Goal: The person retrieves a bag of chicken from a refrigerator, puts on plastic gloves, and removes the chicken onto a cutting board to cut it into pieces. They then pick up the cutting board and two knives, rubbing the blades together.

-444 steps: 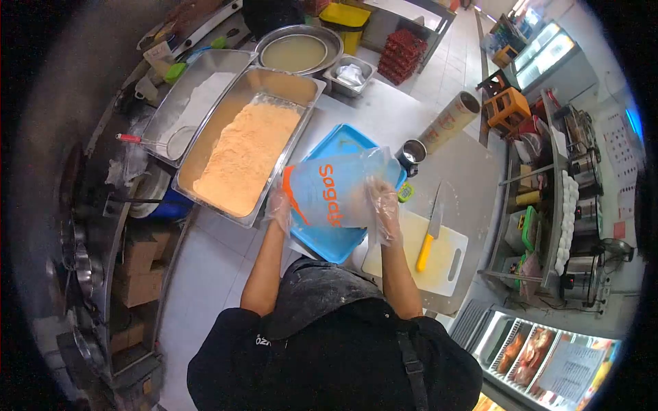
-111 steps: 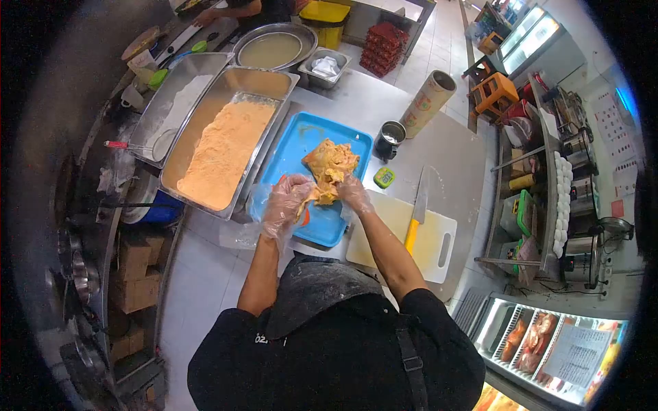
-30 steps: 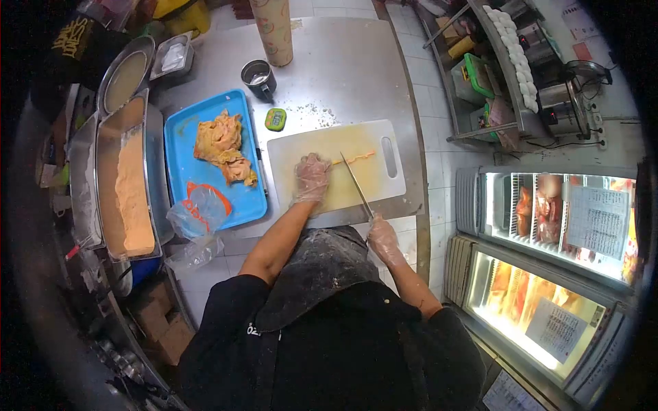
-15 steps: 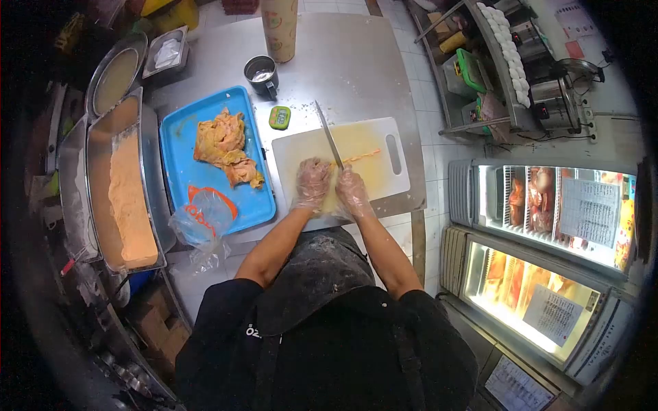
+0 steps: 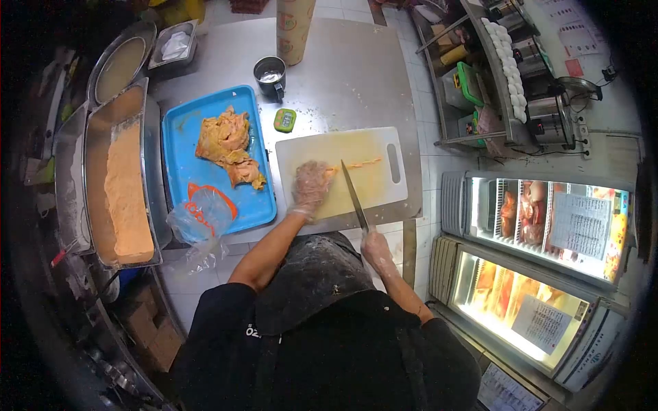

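A clear-gloved left hand, my left hand [image 5: 312,186], is closed over one end of raw meat on the white cutting board [image 5: 322,205]; its fingers hide most of that piece. My right hand [image 5: 375,245] is wrapped round the handle of a long knife [image 5: 354,194], just off the board's near edge. The blade slants across the board, its tip by the meat at my left fingertips. Beyond the tip, a thin strip of meat [image 5: 363,163] lies toward the board's handle slot. Larger pieces of raw, yellowish meat [image 5: 226,140] rest on a blue tray [image 5: 185,116] to the left.
A green timer [image 5: 284,120], a dark metal mug [image 5: 270,77] and a patterned paper roll [image 5: 293,34] stand behind the board. A clear plastic bag [image 5: 199,219] overlaps the tray's near corner. Farther left is a metal pan of orange powder [image 5: 125,198]. Lit fridges [image 5: 541,219] stand at right.
My right hand has pulled the knife back toward my body, from the middle of the board to past its near edge. My left hand stays on the meat.
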`<state>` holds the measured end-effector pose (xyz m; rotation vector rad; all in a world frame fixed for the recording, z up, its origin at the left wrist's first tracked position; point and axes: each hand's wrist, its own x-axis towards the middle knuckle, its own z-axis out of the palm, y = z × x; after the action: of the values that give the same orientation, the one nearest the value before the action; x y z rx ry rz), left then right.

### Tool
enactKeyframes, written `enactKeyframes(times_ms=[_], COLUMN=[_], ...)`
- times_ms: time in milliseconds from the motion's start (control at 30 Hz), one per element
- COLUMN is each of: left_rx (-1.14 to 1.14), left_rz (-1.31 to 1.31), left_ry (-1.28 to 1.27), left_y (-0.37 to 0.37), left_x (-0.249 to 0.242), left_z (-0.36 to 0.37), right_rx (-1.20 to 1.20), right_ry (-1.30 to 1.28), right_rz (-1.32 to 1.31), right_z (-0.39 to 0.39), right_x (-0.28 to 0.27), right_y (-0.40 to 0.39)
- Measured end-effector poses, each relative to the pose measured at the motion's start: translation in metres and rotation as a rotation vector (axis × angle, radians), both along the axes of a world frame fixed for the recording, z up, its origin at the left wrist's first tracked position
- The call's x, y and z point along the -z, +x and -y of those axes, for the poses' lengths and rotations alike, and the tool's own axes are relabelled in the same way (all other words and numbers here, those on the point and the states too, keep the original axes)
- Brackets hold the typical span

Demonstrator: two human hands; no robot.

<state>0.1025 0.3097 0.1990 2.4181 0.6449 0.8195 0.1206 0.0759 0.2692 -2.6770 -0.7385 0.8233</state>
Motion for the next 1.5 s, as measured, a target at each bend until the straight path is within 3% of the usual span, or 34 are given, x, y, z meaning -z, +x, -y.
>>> enactKeyframes(times_ms=[33,100,167,267,400,500,700,767,900,1000,1067,1167,1367,1500], left_rx=[0.037,0.071,0.034,0.006,-0.014,-0.030,0.044,0.025,0.033,0.035,-0.019,0.022,0.043,0.050], left_rz=[-0.092,-0.193,-0.158,-0.053,-0.006,-0.078,0.016,-0.029,-0.034,-0.010,-0.035,-0.058,0.022,0.004], left_ry=[-0.052,-0.100,-0.126,-0.146,-0.116,-0.093,-0.039,-0.073,-0.070,-0.118,-0.084,-0.106,-0.085,-0.082], left_y=[-0.005,-0.010,-0.014,-0.013,-0.015,-0.012,-0.015,-0.015,-0.016,-0.016,-0.016,-0.018,-0.023,-0.019], left_x=[0.001,0.005,0.016,0.013,0.013,0.013,0.020,0.018,0.012,0.009,0.011,0.015,0.019,0.018], left_z=[-0.002,-0.003,0.000,0.001,0.006,0.007,0.002,0.004,0.004,0.003,0.005,0.004,0.002,-0.001], right_rx=[-0.091,-0.018,-0.146,0.020,0.055,-0.075,0.047,-0.135,-0.050,-0.220,-0.064,-0.017,0.015,-0.033], right_ry=[0.085,0.296,0.284,0.265,0.165,0.149,0.120,0.235,0.172,0.211,0.139,0.097,0.099,0.086], right_rz=[0.042,0.106,0.094,0.088,0.069,0.072,-0.013,0.229,0.171,0.339,0.115,0.044,0.064,0.062], right_z=[-0.006,-0.043,-0.081,-0.122,-0.111,-0.073,-0.068,-0.088,-0.119,-0.093,-0.072,-0.063,-0.107,-0.082], right_x=[0.006,0.017,0.010,0.033,0.037,0.046,0.032,0.041,0.053,0.050,0.045,0.024,0.033,0.032], right_y=[0.005,0.013,0.026,0.035,0.030,0.014,0.007,0.017,0.033,0.025,0.018,0.015,0.032,0.035])
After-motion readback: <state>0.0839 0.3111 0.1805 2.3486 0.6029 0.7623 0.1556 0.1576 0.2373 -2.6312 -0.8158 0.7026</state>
